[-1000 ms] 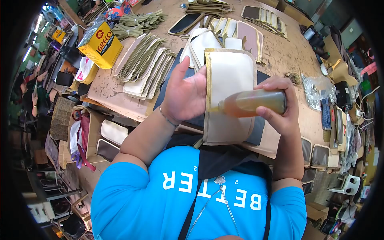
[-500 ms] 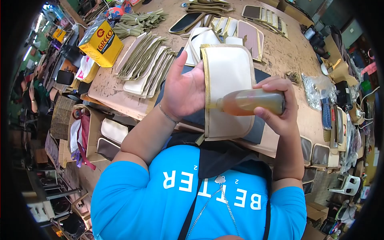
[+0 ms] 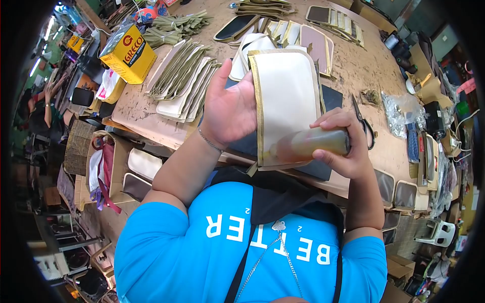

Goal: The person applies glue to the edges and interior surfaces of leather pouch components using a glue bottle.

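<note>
A cream fabric panel (image 3: 285, 96) with rounded right corners and a yellowish strip along its left edge is held up over the table. My left hand (image 3: 230, 108) supports it from beneath, palm up, thumb raised free and fingertips hidden behind the panel. My right hand (image 3: 346, 144) grips a squeeze bottle (image 3: 318, 144) of amber liquid, tilted nearly level. Its nozzle points left at the lower part of the strip. Behind the panel lies a dark board (image 3: 331, 101) on the table.
Stacked panels with olive edging (image 3: 187, 88) and a yellow GRECO can (image 3: 129, 54) stand at left. More panels (image 3: 316, 45) lie at the back. Scissors (image 3: 362, 121) and clear plastic bags (image 3: 401, 113) are at right. Another person (image 3: 45, 106) is at far left.
The bottle and my right hand have moved toward me and slightly left, down along the strip. The panel has shifted slightly left and away from me. Scissors have come into sight.
</note>
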### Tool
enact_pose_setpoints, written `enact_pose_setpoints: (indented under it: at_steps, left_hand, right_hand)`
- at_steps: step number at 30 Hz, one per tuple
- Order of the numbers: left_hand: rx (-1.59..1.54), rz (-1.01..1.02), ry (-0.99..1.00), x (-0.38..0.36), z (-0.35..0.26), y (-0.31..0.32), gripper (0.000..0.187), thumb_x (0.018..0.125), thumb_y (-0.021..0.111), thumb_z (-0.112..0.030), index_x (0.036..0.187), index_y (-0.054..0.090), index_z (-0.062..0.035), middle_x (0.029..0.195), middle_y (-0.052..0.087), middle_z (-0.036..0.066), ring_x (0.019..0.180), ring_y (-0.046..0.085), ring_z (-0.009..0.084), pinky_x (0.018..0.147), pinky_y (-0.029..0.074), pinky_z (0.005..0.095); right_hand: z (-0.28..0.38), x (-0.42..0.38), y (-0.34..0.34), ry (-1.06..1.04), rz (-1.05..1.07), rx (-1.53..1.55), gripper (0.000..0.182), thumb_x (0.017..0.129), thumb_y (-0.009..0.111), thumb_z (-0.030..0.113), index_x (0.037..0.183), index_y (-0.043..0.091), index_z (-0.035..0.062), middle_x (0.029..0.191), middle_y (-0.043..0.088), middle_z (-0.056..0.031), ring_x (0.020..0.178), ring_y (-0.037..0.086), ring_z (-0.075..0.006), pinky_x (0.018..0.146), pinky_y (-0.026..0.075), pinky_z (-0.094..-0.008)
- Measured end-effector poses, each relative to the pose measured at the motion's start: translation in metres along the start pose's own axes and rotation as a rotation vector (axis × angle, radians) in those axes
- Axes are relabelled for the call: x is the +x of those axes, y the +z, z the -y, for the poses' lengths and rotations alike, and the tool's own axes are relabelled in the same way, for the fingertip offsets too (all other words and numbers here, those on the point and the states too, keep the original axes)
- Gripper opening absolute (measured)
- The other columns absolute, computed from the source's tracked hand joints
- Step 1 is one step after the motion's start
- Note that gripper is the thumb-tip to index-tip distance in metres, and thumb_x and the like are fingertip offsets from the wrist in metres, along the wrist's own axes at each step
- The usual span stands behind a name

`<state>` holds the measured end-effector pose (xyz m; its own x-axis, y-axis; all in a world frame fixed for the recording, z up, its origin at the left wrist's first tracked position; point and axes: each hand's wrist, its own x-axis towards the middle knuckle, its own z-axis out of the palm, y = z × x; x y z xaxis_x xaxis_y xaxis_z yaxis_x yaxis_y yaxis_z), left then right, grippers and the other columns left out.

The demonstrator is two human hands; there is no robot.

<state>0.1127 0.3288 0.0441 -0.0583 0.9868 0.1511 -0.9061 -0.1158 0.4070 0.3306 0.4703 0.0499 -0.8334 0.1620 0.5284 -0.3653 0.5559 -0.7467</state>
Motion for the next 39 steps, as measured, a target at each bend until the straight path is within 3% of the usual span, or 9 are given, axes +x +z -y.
enact_pose_setpoints:
  at_steps: [3,6,15,18,22,25,31,39]
  left_hand:
    - [0.009,0.001,0.002,-0.001,0.001,0.000,0.090,0.091,0.028,-0.071,0.155,0.014,-0.0085,0.156,0.027,0.018,0.143,0.029,0.0361,0.116,0.024,0.0517]
    - [0.046,0.022,0.000,-0.002,-0.001,0.000,0.086,0.092,0.028,-0.069,0.154,0.017,-0.0108,0.155,0.032,0.014,0.142,0.033,0.0315,0.116,0.026,0.0480]
    - [0.044,0.022,0.008,-0.004,-0.007,-0.002,0.086,0.092,0.029,-0.069,0.154,0.019,-0.0105,0.154,0.033,0.014,0.140,0.035,0.0321,0.115,0.027,0.0489]
    - [0.082,-0.001,-0.045,-0.006,-0.002,0.003,0.084,0.093,0.027,-0.068,0.154,0.019,-0.0100,0.154,0.033,0.015,0.140,0.035,0.0318,0.114,0.027,0.0482]
    - [0.359,-0.026,-0.130,-0.012,0.008,0.006,0.092,0.089,0.027,-0.072,0.155,0.012,-0.0104,0.155,0.030,0.016,0.141,0.034,0.0346,0.114,0.028,0.0507]
    - [0.479,-0.028,-0.193,-0.018,0.013,0.009,0.093,0.089,0.028,-0.072,0.156,0.010,-0.0107,0.155,0.030,0.016,0.140,0.034,0.0327,0.113,0.029,0.0493]
    - [0.506,-0.009,-0.208,-0.023,0.017,0.002,0.094,0.089,0.030,-0.072,0.156,0.007,-0.0107,0.155,0.029,0.015,0.140,0.035,0.0307,0.113,0.030,0.0484]
    - [0.492,0.024,-0.187,-0.024,0.015,0.005,0.093,0.089,0.031,-0.072,0.155,0.009,-0.0109,0.155,0.029,0.015,0.140,0.034,0.0309,0.112,0.030,0.0482]
  right_hand:
    - [0.001,0.000,0.004,0.014,-0.063,0.026,0.042,0.075,0.082,0.011,0.106,0.055,0.0044,0.100,0.062,-0.0123,0.095,0.061,-0.0225,0.085,0.047,-0.0324]
    - [0.002,-0.003,0.003,0.053,0.010,0.049,0.041,0.075,0.082,0.011,0.106,0.056,0.0044,0.100,0.062,-0.0120,0.095,0.062,-0.0226,0.084,0.048,-0.0323]
    - [0.003,-0.005,0.000,0.061,0.090,0.080,0.043,0.074,0.083,0.014,0.107,0.056,0.0046,0.103,0.062,-0.0117,0.096,0.062,-0.0222,0.085,0.048,-0.0331]
    - [0.003,0.001,-0.008,0.021,-0.111,0.147,0.046,0.075,0.082,0.013,0.110,0.054,0.0047,0.103,0.062,-0.0121,0.098,0.061,-0.0225,0.086,0.048,-0.0341]
    - [0.011,0.013,-0.018,0.017,-0.449,0.118,0.043,0.080,0.078,0.011,0.113,0.052,0.0041,0.109,0.064,-0.0133,0.101,0.062,-0.0205,0.091,0.048,-0.0330]
    - [0.008,0.022,-0.030,-0.022,-0.506,0.046,0.040,0.082,0.076,0.008,0.114,0.052,0.0036,0.112,0.064,-0.0134,0.102,0.062,-0.0189,0.091,0.048,-0.0311]
    - [0.006,0.031,-0.031,-0.068,-0.485,-0.058,0.040,0.083,0.075,0.006,0.115,0.052,0.0032,0.111,0.064,-0.0128,0.101,0.062,-0.0178,0.091,0.048,-0.0296]
    - [0.005,0.029,-0.032,-0.010,-0.401,0.045,0.038,0.082,0.075,0.006,0.113,0.052,0.0036,0.107,0.065,-0.0130,0.100,0.063,-0.0189,0.091,0.049,-0.0309]
